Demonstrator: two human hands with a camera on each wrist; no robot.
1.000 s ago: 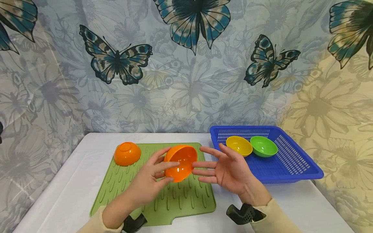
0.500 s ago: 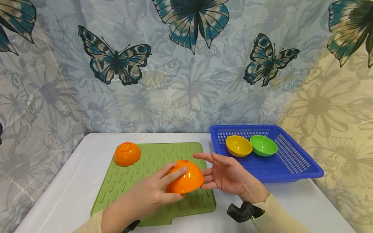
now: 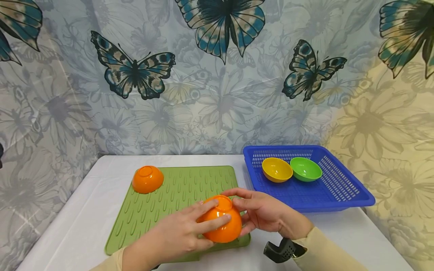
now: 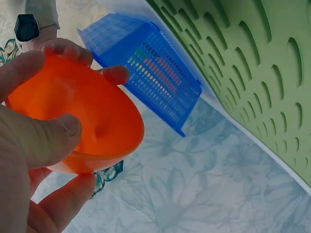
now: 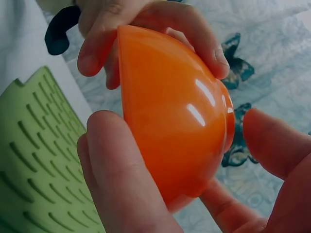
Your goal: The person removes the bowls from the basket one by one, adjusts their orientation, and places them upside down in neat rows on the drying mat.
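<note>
My left hand [image 3: 179, 233] grips an orange bowl [image 3: 227, 233], held above the front right of the green mat. Its base faces up and toward the head camera. In the left wrist view, the left thumb lies on the inside of the bowl [image 4: 112, 121] and the other fingers are on its outside. My right hand [image 3: 271, 214] has its fingers bent round the bowl's right side. The right wrist view shows the right thumb [image 5: 272, 145] near the base ring with a small gap. A second orange bowl [image 3: 147, 180] rests upside down on the mat's back left corner.
The green ribbed mat [image 3: 135, 222] lies on a white-covered table [image 3: 74, 210]. At the back right stands a blue plastic basket [image 3: 325, 207] holding a yellow bowl [image 3: 277, 170] and a green bowl [image 3: 306, 169]. A butterfly-patterned cloth [image 3: 223, 113] hangs behind.
The left hand has turned the bowl from its opening showing to its base showing, and brought it nearer and slightly right. The right hand has come down and closed its fingers in around it.
</note>
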